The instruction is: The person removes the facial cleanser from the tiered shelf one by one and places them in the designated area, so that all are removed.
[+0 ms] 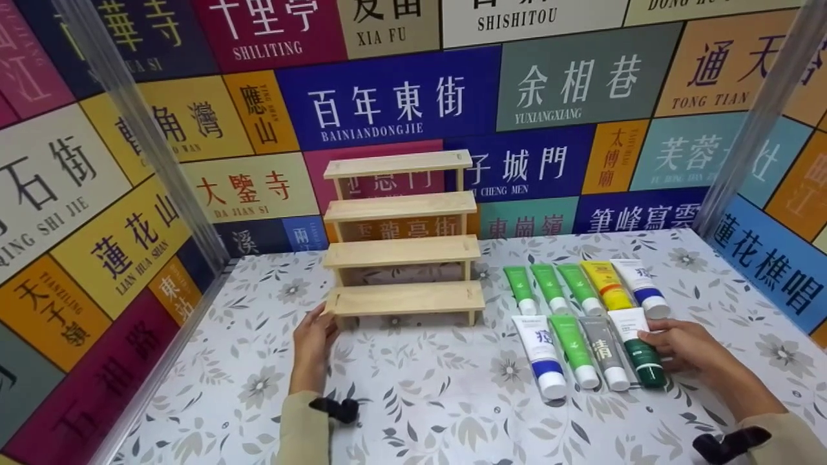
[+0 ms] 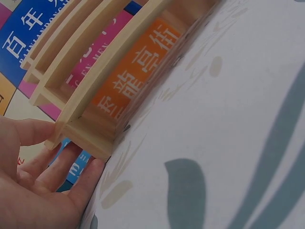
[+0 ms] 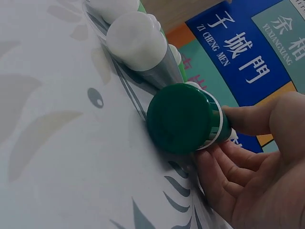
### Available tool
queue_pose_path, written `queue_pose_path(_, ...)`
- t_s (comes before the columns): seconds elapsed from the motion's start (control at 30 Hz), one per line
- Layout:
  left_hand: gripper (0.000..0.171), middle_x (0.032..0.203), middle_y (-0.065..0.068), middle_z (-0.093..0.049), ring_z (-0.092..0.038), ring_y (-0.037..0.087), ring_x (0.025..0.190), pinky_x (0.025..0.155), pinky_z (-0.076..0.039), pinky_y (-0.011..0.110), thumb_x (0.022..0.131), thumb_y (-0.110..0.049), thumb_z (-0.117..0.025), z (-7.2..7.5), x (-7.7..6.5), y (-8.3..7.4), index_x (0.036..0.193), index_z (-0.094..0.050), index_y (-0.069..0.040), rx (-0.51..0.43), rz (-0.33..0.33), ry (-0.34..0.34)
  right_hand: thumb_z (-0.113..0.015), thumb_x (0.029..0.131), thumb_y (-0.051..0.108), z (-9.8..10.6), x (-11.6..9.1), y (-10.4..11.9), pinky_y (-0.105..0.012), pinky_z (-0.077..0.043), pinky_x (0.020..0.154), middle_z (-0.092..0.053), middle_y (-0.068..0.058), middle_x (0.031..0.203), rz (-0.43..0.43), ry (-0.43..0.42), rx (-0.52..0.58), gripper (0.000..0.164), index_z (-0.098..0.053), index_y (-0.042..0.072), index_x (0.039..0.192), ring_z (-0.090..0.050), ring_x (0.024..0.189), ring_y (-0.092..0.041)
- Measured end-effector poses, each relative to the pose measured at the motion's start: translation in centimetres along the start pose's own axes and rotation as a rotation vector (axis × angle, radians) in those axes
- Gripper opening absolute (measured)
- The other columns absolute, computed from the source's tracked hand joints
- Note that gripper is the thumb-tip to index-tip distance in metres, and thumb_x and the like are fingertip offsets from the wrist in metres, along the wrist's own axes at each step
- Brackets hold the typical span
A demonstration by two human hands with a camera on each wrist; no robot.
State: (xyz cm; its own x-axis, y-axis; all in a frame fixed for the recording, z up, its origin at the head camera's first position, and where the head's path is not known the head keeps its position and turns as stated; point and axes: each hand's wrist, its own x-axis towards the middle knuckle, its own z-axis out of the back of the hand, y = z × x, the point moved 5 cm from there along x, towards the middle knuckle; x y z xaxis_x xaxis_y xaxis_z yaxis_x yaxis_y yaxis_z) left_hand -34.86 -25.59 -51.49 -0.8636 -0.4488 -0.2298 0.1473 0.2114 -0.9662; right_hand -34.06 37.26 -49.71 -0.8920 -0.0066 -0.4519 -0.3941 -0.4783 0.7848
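A light wooden four-step display stand point(image 1: 404, 298) stands at the back middle of the table. My left hand point(image 1: 313, 342) grips the left end of its lowest step; in the left wrist view, the thumb lies on the step's top and the fingers reach beneath its end. To the right, my right hand point(image 1: 691, 349) holds a white and dark-green squeeze tube point(image 1: 636, 345) at its side, the thumb over it. That tube's round green cap point(image 3: 180, 118) faces the camera in the right wrist view. It lies at the right end of the front row of tubes.
Beside it lie a grey tube point(image 1: 604, 352), a green tube point(image 1: 574, 351) and a white-blue tube point(image 1: 541, 355). Behind them is a row of green, yellow and white tubes, including a yellow one point(image 1: 606, 284). Sign-printed panels point(image 1: 387, 97) wall the flowered tabletop point(image 1: 413, 400).
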Motion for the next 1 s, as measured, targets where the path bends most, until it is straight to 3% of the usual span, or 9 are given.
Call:
queue_pose_path(0.33, 0.046, 0.14, 0.022, -0.058, -0.059, 0.03, 0.125, 0.109, -0.048, 0.038, 0.101, -0.016, -0.055, 0.24, 0.02, 0.01, 0.147, -0.05, -0.008, -0.033, 0.008, 0.009, -0.069, 0.093, 0.044, -0.51, -0.39, 0.43, -0.03, -0.057, 0.08, -0.054, -0.027, 0.13, -0.048, 0.003, -0.003, 0.092, -0.022, -0.009, 0.152, -0.06, 0.1, -0.021)
queue_pose_path(0.63, 0.045, 0.139, 0.022, -0.059, -0.06, 0.03, 0.124, 0.108, -0.049, 0.038, 0.101, -0.016, -0.055, -0.3, -0.03, 0.12, 0.146, -0.052, -0.009, -0.033, 0.016, -0.001, -0.067, 0.094, 0.046, -0.12, -0.11, 0.24, -0.029, -0.052, 0.077, -0.056, -0.028, 0.127, -0.097, -0.025, -0.142, 0.084, -0.033, -0.008, 0.148, -0.057, 0.102, -0.028)
queue_pose_path(1.0, 0.043, 0.127, 0.017, -0.066, -0.064, 0.027, 0.116, 0.103, -0.052, 0.037, 0.1, -0.015, -0.057, -0.12, 0.07, 0.04, 0.142, -0.055, -0.007, -0.031, -0.025, -0.013, -0.068, 0.093, 0.045, 0.11, -0.33, 0.24, -0.031, -0.057, 0.078, -0.057, -0.026, 0.126, -0.077, 0.004, -0.083, 0.084, -0.033, -0.007, 0.149, -0.057, 0.1, -0.024)
